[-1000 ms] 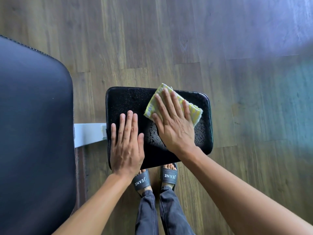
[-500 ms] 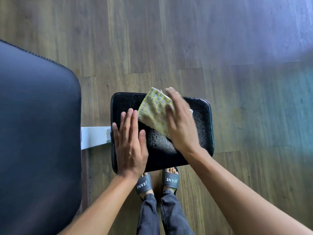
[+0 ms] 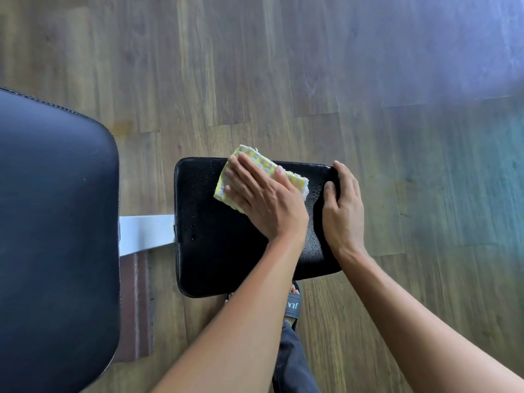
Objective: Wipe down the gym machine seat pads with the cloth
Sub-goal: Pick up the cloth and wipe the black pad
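Where the forearms rise from the bottom edge, a grey sandal (image 3: 293, 306) and a trouser leg (image 3: 292, 361) show just below the pad (image 3: 226, 251), a small black cushion beaded with droplets. The left hand (image 3: 263, 199) lies flat on the cloth (image 3: 255, 163), fingers straight and close together, pressing it to the pad's far left part. The folded, yellow-checked cloth pokes out past the fingertips and reaches the far edge. The right hand (image 3: 344, 211) grips the pad's right rim, thumb on top, fingers curled over the side. A white bar (image 3: 146, 234) joins the pad's left side to a big pad (image 3: 56, 222) — dark, filling the left of the view. Wood-plank floor (image 3: 283, 66) spreads beyond.
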